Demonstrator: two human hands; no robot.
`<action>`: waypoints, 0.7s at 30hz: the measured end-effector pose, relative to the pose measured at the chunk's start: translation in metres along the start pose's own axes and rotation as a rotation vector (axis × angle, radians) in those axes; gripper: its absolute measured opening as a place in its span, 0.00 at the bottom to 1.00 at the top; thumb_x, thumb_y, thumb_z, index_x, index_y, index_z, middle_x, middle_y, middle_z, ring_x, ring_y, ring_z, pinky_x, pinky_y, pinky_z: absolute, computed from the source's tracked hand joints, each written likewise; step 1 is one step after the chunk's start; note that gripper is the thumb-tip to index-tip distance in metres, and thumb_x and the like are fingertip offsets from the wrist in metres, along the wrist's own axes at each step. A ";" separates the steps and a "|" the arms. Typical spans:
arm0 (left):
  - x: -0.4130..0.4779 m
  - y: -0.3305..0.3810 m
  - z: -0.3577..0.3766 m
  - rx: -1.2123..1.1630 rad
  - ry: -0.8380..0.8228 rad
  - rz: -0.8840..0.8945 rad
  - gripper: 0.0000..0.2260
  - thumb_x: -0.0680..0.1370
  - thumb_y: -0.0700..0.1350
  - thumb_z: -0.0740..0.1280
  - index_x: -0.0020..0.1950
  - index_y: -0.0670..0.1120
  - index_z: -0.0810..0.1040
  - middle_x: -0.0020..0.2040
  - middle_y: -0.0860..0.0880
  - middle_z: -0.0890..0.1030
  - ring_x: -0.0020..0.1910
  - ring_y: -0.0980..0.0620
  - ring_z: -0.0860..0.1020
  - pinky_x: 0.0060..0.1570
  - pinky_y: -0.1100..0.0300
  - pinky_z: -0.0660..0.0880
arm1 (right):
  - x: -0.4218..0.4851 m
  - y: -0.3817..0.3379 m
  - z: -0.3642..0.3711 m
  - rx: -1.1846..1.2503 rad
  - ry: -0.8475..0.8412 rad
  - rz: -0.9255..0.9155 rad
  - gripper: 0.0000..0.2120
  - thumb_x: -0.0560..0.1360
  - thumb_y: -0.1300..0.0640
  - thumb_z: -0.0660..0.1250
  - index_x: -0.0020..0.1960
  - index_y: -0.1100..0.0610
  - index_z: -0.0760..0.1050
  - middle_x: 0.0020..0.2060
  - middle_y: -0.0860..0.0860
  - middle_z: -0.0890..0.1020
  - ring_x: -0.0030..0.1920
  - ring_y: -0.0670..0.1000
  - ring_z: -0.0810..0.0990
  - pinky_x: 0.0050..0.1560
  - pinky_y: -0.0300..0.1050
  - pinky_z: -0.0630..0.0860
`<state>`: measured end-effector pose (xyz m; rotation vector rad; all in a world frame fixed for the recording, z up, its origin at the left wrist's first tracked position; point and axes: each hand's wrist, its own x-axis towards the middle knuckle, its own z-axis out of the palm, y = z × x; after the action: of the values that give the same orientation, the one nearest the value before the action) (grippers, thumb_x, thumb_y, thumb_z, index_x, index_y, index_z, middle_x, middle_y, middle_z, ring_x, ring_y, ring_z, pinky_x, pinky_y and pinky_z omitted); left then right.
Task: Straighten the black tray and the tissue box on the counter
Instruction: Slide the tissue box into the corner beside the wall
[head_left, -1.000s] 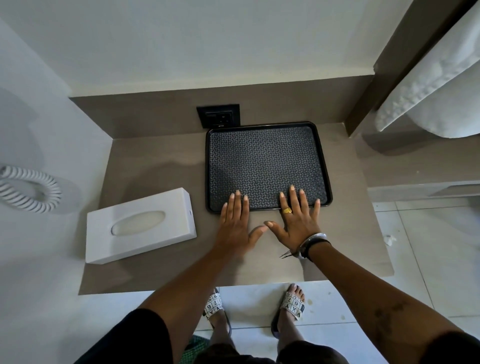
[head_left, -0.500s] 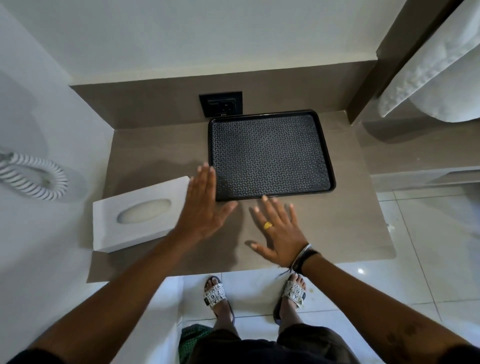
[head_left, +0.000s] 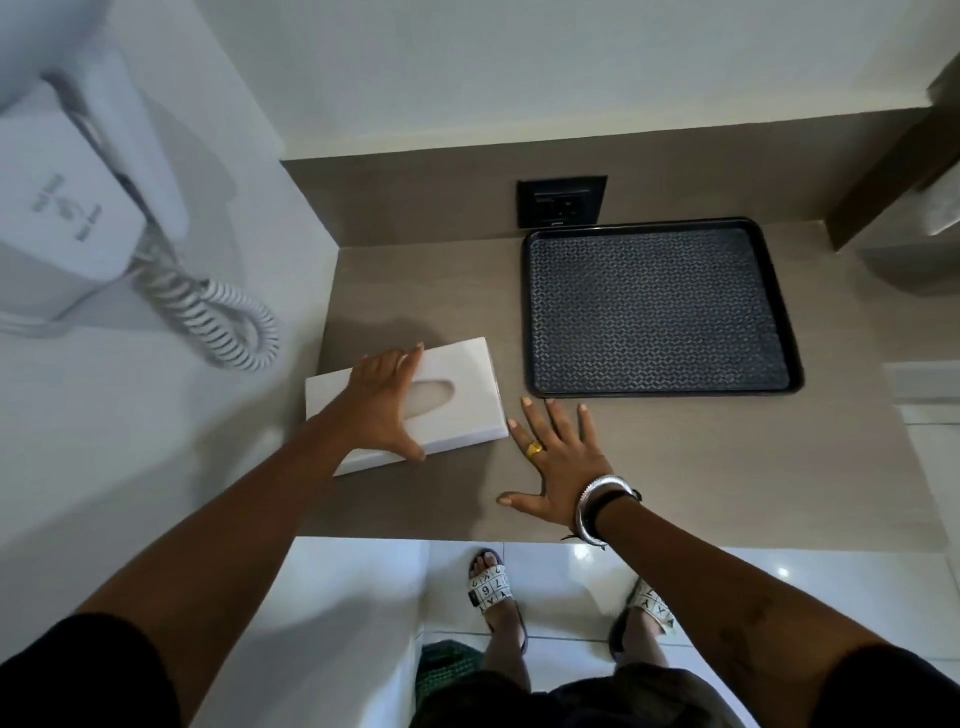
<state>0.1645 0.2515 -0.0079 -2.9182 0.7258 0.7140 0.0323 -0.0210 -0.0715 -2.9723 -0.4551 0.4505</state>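
Note:
A black tray (head_left: 660, 387) with a textured mat lies at the back right of the grey-brown counter (head_left: 701, 467), its far edge against the back wall. A white tissue box (head_left: 467, 395) lies at the counter's left, turned askew, close to the side wall. My left hand (head_left: 384, 405) spans the box's top, fingers over its far edge and thumb on its near side. My right hand (head_left: 558, 462), with a gold ring and bangles, lies flat and spread on the counter just right of the box and in front of the tray.
A black wall socket (head_left: 562, 201) sits behind the tray. A white wall-mounted unit (head_left: 67, 208) with a coiled cord (head_left: 228, 322) hangs on the left wall. The counter's front edge is near my wrists; tiled floor (head_left: 363, 597) and my sandalled feet show below.
My left hand moved left from near the tray onto the tissue box and took hold of it. My right hand slid left along the counter. The view shifted left.

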 end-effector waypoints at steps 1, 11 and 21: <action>0.000 -0.001 0.000 -0.025 0.023 -0.010 0.66 0.56 0.69 0.76 0.82 0.48 0.42 0.78 0.43 0.58 0.77 0.41 0.58 0.77 0.47 0.54 | 0.001 0.000 0.000 -0.006 -0.001 0.002 0.49 0.68 0.21 0.50 0.79 0.51 0.55 0.79 0.56 0.55 0.77 0.64 0.54 0.73 0.73 0.49; 0.028 0.004 -0.029 -0.407 0.323 -0.567 0.61 0.58 0.69 0.77 0.80 0.49 0.48 0.77 0.37 0.60 0.76 0.34 0.61 0.74 0.38 0.59 | 0.003 -0.002 -0.001 -0.026 -0.028 0.008 0.50 0.67 0.20 0.50 0.79 0.49 0.54 0.80 0.55 0.54 0.77 0.64 0.55 0.73 0.73 0.50; 0.083 0.006 -0.044 -0.603 0.251 -0.965 0.66 0.56 0.72 0.75 0.81 0.44 0.46 0.77 0.35 0.60 0.75 0.33 0.62 0.73 0.37 0.59 | 0.006 0.000 0.003 -0.014 -0.026 0.007 0.49 0.67 0.20 0.51 0.79 0.49 0.56 0.79 0.56 0.58 0.76 0.65 0.58 0.72 0.73 0.50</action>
<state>0.2451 0.2033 -0.0053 -3.2865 -1.0498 0.4812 0.0363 -0.0188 -0.0760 -2.9854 -0.4531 0.4891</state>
